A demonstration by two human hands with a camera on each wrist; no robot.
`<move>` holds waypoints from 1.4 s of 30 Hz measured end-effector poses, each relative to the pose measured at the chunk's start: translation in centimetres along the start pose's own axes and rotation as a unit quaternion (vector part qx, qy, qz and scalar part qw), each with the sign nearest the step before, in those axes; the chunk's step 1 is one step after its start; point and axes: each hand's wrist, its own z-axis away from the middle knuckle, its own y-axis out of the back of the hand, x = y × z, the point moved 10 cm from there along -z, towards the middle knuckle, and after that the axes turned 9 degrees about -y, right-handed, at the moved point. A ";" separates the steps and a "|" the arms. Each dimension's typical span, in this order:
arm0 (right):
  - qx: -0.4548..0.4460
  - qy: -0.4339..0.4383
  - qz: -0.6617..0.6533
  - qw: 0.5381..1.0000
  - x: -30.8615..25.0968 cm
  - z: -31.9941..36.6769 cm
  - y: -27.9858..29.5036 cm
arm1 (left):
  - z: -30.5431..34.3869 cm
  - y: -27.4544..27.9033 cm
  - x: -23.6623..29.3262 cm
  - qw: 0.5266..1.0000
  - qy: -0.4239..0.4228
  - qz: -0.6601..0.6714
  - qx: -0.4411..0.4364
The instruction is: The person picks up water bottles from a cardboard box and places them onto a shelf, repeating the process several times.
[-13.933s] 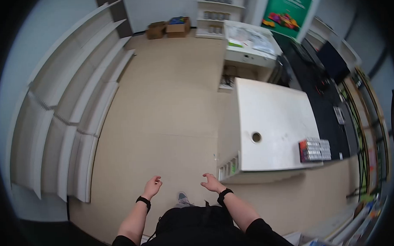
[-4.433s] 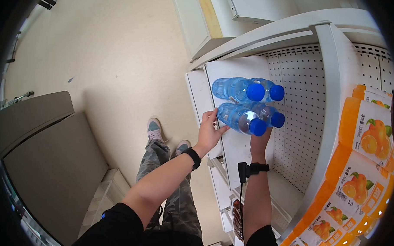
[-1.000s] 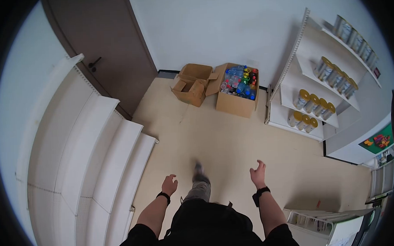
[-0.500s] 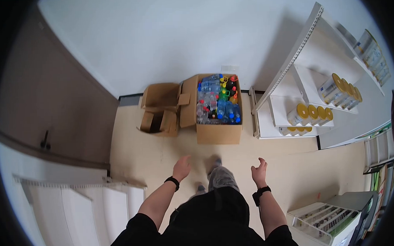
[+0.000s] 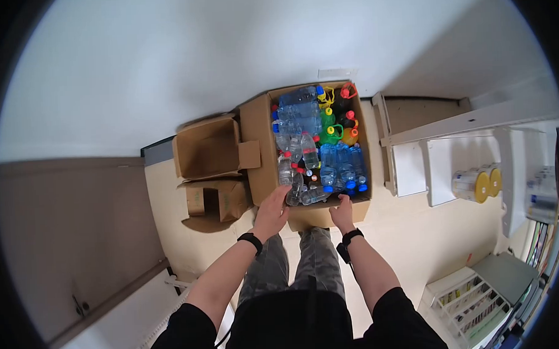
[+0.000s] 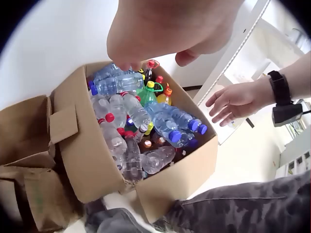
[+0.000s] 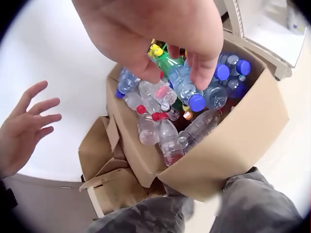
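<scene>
An open cardboard box (image 5: 330, 216) full of drink bottles stands on the floor before the person's legs. Blue-capped water bottles (image 5: 328, 166) lie on its right side, clear bottles (image 5: 309, 150) with red caps on its left, and green bottles (image 5: 329, 136) with yellow caps farther back. In the head view my left hand (image 5: 273, 213) is at the box's near left corner, overlapping the rim, fingers extended and holding nothing. My right hand (image 5: 342, 214) hovers by the near rim below the blue caps. In the left wrist view this right hand (image 6: 238, 103) shows spread, relaxed fingers and nothing in it.
Left of the full box sit another open carton (image 5: 208, 149) and a torn smaller carton (image 5: 231, 204). A white shelf unit (image 5: 439, 169) with gold-lidded cans (image 5: 471, 185) stands to the right, a white rack (image 5: 465, 300) at lower right. The wall (image 5: 214, 66) rises behind.
At 4.4 s ago both hands were at blue-capped bottles on a shelf. Since then the person has walked up to the full box, and the empty hands have come forward to its near edge.
</scene>
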 end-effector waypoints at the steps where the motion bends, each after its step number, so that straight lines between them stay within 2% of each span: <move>1: -0.006 -0.017 0.001 1.000 0.1 -3.0 -1.7 | -2.1 -0.8 -2.2 1.000 0.007 0.008 -0.015; 3: 0.073 -0.161 -0.020 0.984 3.8 -6.8 -4.3 | -4.7 -2.8 -6.0 0.998 0.001 0.016 -0.057; 4: 0.074 -0.177 -0.027 0.981 4.8 -8.9 -6.2 | -6.3 -3.7 -7.6 0.996 -0.009 0.015 -0.084; 6: 0.126 -0.234 -0.256 0.929 9.4 -12.7 -10.3 | -9.1 -4.6 -9.9 0.990 -0.029 0.025 -0.135; 7: 0.127 -0.252 -0.260 0.924 10.8 -13.0 -11.9 | -9.9 -5.4 -10.7 0.984 -0.043 0.035 -0.170; 9: 0.119 -0.264 -0.346 0.892 9.9 -12.7 -11.8 | -11.5 -7.0 -12.9 0.976 -0.052 0.024 -0.209; 11: 0.068 -0.243 -0.329 0.910 7.5 -11.5 -10.7 | -13.1 -9.1 -13.2 0.956 -0.116 -0.049 -0.264; 13: -0.069 -0.288 -0.453 0.841 3.3 -9.5 -9.9 | -14.4 -11.9 -13.4 0.940 -0.130 -0.057 -0.310; 15: -0.082 -0.253 -0.487 0.832 2.4 -7.8 -8.9 | -15.8 -14.0 -11.8 0.904 -0.220 -0.173 -0.322; 16: -0.087 -0.239 -0.479 0.840 2.0 -6.6 -7.9 | -16.2 -15.0 -11.2 0.884 -0.283 -0.227 -0.295; 19: -0.183 -0.206 -0.492 0.826 -0.9 -4.2 -6.5 | -17.7 -15.0 -8.2 0.866 -0.344 -0.156 -0.328; 20: -0.179 -0.206 -0.495 0.825 -0.9 -4.5 -6.4 | -18.1 -15.2 -8.7 0.856 -0.329 -0.166 -0.363; 21: -0.214 -0.201 -0.559 0.776 -1.6 -5.1 -7.5 | -18.6 -14.6 -8.8 0.853 -0.336 -0.166 -0.364; 22: -0.247 -0.193 -0.617 0.722 -2.4 -5.9 -8.5 | -19.4 -13.9 -10.1 0.864 -0.284 -0.182 -0.375; 23: -0.242 -0.189 -0.620 0.722 -2.3 -7.6 -9.3 | -19.9 -13.1 -11.7 0.873 -0.229 -0.200 -0.383; 25: -0.060 -0.247 -0.759 0.599 1.1 -13.0 -9.9 | -20.3 -11.4 -15.2 0.901 -0.155 -0.227 -0.335; 26: 0.021 -0.263 -0.812 0.521 2.5 -15.1 -10.1 | -19.9 -10.8 -16.2 0.900 -0.159 -0.230 -0.334; 27: 0.100 -0.276 -0.853 0.432 4.0 -17.0 -10.7 | -20.1 -9.3 -17.2 0.928 -0.130 -0.190 -0.292; 28: 0.136 -0.268 -0.880 0.368 6.1 -19.7 -12.2 | -20.1 -7.9 -18.1 0.951 -0.101 -0.149 -0.250; 29: 0.172 -0.313 -0.856 0.374 7.3 -20.4 -12.8 | -19.7 -7.2 -18.3 0.950 -0.105 -0.152 -0.250; 30: 0.192 -0.326 -0.653 0.656 8.4 -20.9 -11.1 | -19.3 -6.0 -18.7 0.955 -0.070 -0.132 -0.255; 31: 0.189 -0.299 -0.369 0.860 7.6 -21.8 -9.7 | -18.6 -5.2 -19.3 0.959 -0.032 -0.110 -0.259; 32: 0.185 -0.297 -0.369 0.861 7.1 -21.9 -10.0 | -17.9 -4.7 -19.4 0.959 -0.029 -0.112 -0.258; 33: 0.241 -0.339 -0.456 0.787 7.4 -20.5 -9.4 | -17.4 -3.8 -19.3 0.967 -0.016 -0.088 -0.238; 35: 0.337 -0.403 -0.607 0.597 6.4 -17.1 -8.6 | -15.8 -2.1 -18.5 0.975 -0.004 -0.066 -0.213; 37: 0.408 -0.427 -0.723 0.359 4.3 -14.8 -8.4 | -14.9 -0.8 -17.5 0.979 0.008 -0.055 -0.198; 38: 0.418 -0.400 -0.718 0.387 7.0 -15.0 -9.6 | -14.5 -0.2 -16.8 0.981 0.018 -0.049 -0.189; 39: 0.402 -0.396 -0.709 0.422 2.8 -11.8 -5.3 | -14.2 0.3 -15.9 0.982 0.008 -0.049 -0.183; 41: 0.441 -0.304 -0.677 0.504 5.0 -10.2 -3.8 | -13.5 0.5 -15.2 0.981 0.027 -0.032 -0.191; 42: 0.426 -0.296 -0.664 0.539 4.4 -8.2 -2.4 | -13.7 0.7 -13.8 0.980 0.019 -0.030 -0.195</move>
